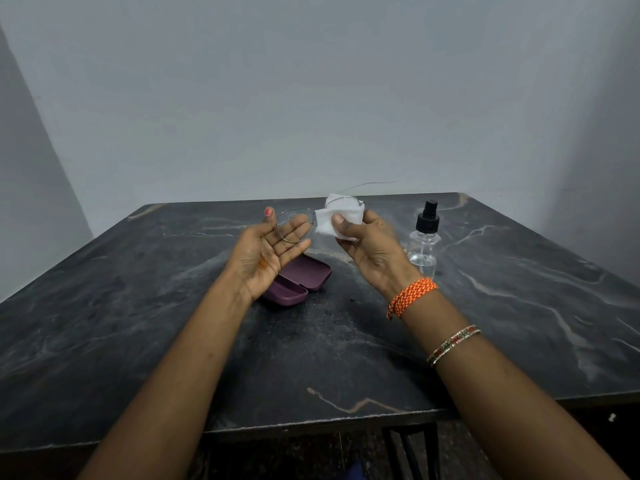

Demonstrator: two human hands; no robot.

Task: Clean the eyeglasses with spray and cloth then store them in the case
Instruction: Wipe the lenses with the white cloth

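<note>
Thin metal-rimmed eyeglasses (pixel 294 225) are held up above the table's middle. My left hand (pixel 268 252) has its palm up and fingers stretched, with the left lens rim resting between thumb and fingers. My right hand (pixel 369 247) pinches a white cloth (pixel 341 216) that is wrapped over the right lens. One temple arm sticks out up and to the right. Under my left hand an open maroon case (pixel 299 280) lies on the dark marbled table (pixel 138 306). A clear spray bottle (pixel 424 237) with a black pump top stands upright right of my right hand.
The table ends against a grey wall at the back. Its front edge is near me, with a dark chair frame (pixel 412 448) below it. An orange thread band and a beaded bangle sit on my right wrist.
</note>
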